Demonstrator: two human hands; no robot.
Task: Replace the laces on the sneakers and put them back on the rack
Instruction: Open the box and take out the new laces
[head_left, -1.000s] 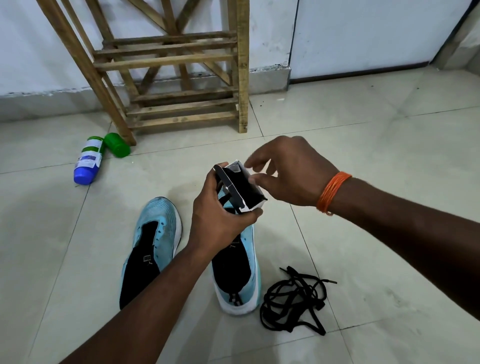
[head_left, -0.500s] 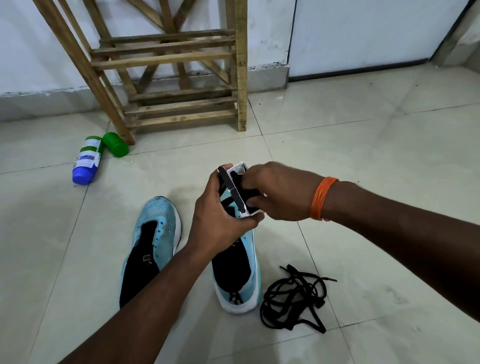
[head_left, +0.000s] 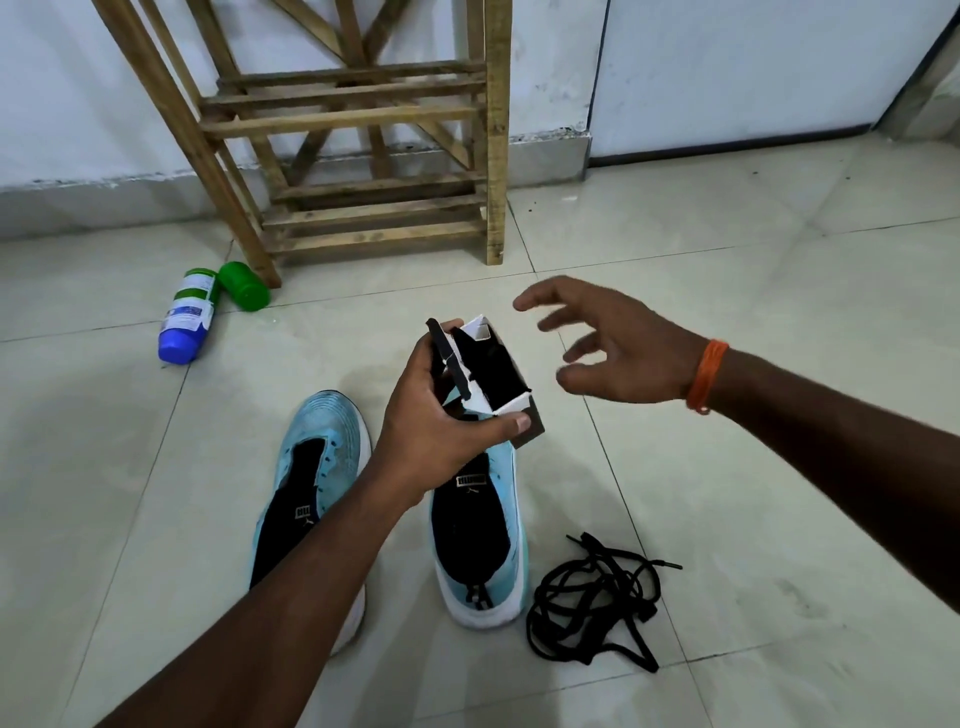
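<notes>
Pale tiles cover the floor (head_left: 779, 467), which meets a white wall (head_left: 52, 104) at the far side, and a wooden rack (head_left: 363, 119) stands against that wall, well beyond both hands. The left hand (head_left: 441, 431) grips a small box (head_left: 493, 374), black outside and white inside, with the thumb pressed along its near edge and the fingers curled round its far side. The box's flap stands open by those fingers, and its inside is dark, so I cannot tell what it holds. The right hand (head_left: 618, 348) hovers just right of the box, apart from it, palm down, fingers spread wide and loosely bent, holding nothing. An orange thread band (head_left: 704, 374) circles its wrist. 2 light blue shoes with black lining lie on the floor, toes toward the rack. The left sneaker (head_left: 317, 467) lies left of the left forearm, which crosses over its heel, and the right sneaker (head_left: 483, 545) lies directly below the left hand and the box. A loose tangle of black laces (head_left: 597, 597) lies on the floor just right of the right sneaker's heel, below the right hand and well apart from it. Far to the left of the left hand, near the rack's foot, a white bottle (head_left: 187, 317) with a blue end lies on its side, with a green container (head_left: 244, 286) right beside it.
</notes>
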